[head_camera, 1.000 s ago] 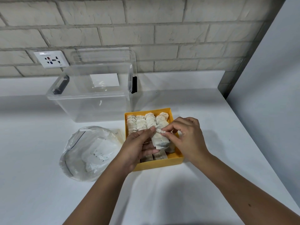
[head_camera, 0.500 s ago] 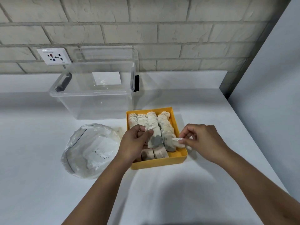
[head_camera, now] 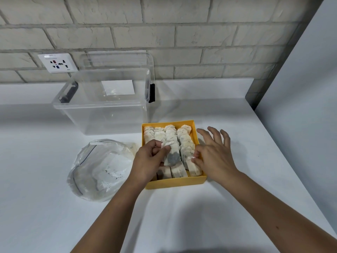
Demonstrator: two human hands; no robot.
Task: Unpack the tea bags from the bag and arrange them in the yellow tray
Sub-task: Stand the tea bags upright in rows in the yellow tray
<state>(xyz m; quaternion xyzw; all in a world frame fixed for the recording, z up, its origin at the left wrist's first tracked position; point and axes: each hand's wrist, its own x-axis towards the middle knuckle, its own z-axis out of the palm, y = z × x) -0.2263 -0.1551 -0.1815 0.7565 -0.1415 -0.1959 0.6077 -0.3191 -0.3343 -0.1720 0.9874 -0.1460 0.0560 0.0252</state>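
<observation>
The crumpled clear plastic bag (head_camera: 102,168) is lying just left of the square yellow plastic tray (head_camera: 176,183), over whose middle your left hand (head_camera: 149,161) is pinching a white paper tea bag (head_camera: 172,157) by its top edge. Your right hand (head_camera: 213,154), other fingers fanned, is nipping a second tea bag (head_camera: 195,168) near the tray's front right corner. Both are probably handling light, soft and tearable, so be gripping the top fold gently.
</observation>
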